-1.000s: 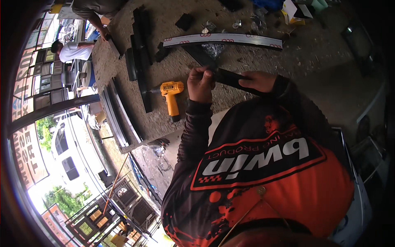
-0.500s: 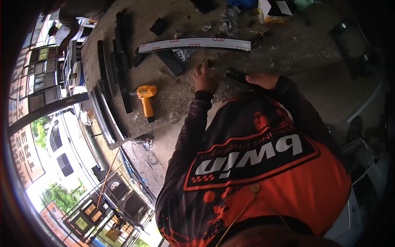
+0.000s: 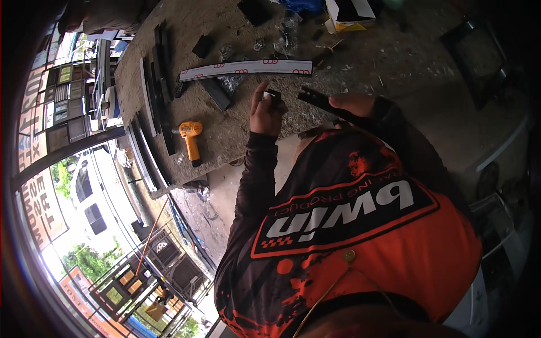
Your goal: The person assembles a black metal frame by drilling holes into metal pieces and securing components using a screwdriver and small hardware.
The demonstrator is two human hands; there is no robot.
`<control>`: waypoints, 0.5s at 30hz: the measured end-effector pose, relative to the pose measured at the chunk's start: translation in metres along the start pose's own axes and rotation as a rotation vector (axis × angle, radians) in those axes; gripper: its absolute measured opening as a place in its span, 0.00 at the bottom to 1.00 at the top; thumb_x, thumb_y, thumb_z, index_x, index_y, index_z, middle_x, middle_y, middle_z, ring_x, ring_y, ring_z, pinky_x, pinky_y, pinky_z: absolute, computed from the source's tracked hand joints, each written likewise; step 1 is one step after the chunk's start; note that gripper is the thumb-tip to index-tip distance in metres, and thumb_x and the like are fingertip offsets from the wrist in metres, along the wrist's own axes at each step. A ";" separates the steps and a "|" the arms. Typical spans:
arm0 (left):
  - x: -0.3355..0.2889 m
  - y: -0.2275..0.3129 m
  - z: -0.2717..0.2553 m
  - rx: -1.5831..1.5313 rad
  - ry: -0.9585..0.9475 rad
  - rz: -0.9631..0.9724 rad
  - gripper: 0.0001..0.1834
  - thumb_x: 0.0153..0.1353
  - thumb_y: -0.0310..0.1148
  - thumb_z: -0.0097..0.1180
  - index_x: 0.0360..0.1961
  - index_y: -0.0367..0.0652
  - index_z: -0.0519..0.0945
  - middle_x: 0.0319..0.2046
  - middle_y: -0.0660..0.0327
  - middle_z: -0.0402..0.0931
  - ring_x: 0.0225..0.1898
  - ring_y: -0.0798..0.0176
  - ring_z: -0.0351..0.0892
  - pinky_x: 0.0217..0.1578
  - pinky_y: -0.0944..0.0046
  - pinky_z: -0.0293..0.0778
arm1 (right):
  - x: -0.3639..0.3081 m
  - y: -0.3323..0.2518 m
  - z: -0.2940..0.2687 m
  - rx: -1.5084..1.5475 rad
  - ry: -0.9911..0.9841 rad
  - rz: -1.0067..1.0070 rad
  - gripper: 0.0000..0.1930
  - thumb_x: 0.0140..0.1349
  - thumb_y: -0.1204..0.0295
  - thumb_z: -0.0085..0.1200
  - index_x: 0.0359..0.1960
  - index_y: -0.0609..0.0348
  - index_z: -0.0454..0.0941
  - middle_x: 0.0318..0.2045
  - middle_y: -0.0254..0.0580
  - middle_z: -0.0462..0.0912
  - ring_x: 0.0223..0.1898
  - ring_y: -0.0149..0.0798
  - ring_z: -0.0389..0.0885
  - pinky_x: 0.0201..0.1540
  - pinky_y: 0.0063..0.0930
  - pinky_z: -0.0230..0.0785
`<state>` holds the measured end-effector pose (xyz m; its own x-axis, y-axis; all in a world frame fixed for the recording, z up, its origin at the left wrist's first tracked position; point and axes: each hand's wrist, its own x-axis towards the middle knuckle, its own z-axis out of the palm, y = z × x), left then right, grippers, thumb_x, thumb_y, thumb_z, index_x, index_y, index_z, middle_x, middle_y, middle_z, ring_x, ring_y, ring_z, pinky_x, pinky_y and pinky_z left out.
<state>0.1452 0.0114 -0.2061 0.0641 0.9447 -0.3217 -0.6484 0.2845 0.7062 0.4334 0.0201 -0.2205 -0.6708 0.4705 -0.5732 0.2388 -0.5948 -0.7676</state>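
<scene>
My left hand (image 3: 266,111) is raised in front of my chest, fingers pinched on a small dark piece with a pale face (image 3: 273,94). Just to its right, my right hand (image 3: 352,103) grips a flat black bar (image 3: 317,99) that points left toward the small piece; a short gap separates the two. Both hands hover above the near edge of a rough concrete slab (image 3: 236,129). My orange and black jersey fills the lower middle of the view.
A long curved white strip (image 3: 246,69) lies on the slab beyond my hands, with a black block (image 3: 216,93) under it. An orange cordless drill (image 3: 191,138) and several long black and grey strips (image 3: 159,101) lie at the left. Bags, boxes and another person's sleeve (image 3: 112,16) are farther back.
My hands have come apart: the left hand has let go of the black bar and now pinches a small piece, and the right keeps the bar. The view shifted.
</scene>
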 end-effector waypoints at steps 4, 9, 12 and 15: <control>-0.022 0.007 0.037 0.224 -0.057 0.115 0.21 0.68 0.28 0.49 0.62 0.39 0.67 0.40 0.59 0.77 0.31 0.68 0.76 0.32 0.68 0.73 | -0.003 -0.022 0.005 0.000 -0.092 0.001 0.24 0.67 0.42 0.45 0.41 0.51 0.76 0.23 0.29 0.77 0.20 0.22 0.72 0.21 0.19 0.64; -0.038 0.020 0.048 0.687 -0.031 0.312 0.20 0.67 0.35 0.55 0.57 0.38 0.73 0.34 0.63 0.79 0.27 0.75 0.71 0.27 0.73 0.69 | -0.003 -0.029 0.001 0.077 -0.312 0.033 0.25 0.68 0.43 0.44 0.43 0.54 0.75 0.25 0.30 0.77 0.23 0.24 0.74 0.26 0.21 0.67; -0.049 0.024 0.038 0.919 0.153 0.296 0.20 0.64 0.38 0.61 0.49 0.32 0.78 0.31 0.60 0.80 0.29 0.71 0.76 0.31 0.69 0.73 | 0.008 -0.028 0.001 -0.298 -0.195 -0.115 0.29 0.67 0.39 0.42 0.44 0.56 0.74 0.29 0.35 0.77 0.28 0.31 0.77 0.32 0.27 0.71; -0.059 0.034 0.030 1.132 0.130 0.297 0.19 0.61 0.39 0.63 0.43 0.32 0.81 0.27 0.57 0.81 0.28 0.69 0.78 0.32 0.67 0.74 | 0.008 -0.036 0.009 -0.558 -0.124 -0.191 0.32 0.66 0.37 0.42 0.46 0.58 0.74 0.34 0.41 0.78 0.36 0.37 0.78 0.41 0.32 0.71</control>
<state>0.1420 -0.0297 -0.1448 -0.0960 0.9932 -0.0655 0.4221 0.1002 0.9010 0.4131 0.0392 -0.1949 -0.8070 0.4362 -0.3982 0.4159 -0.0591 -0.9075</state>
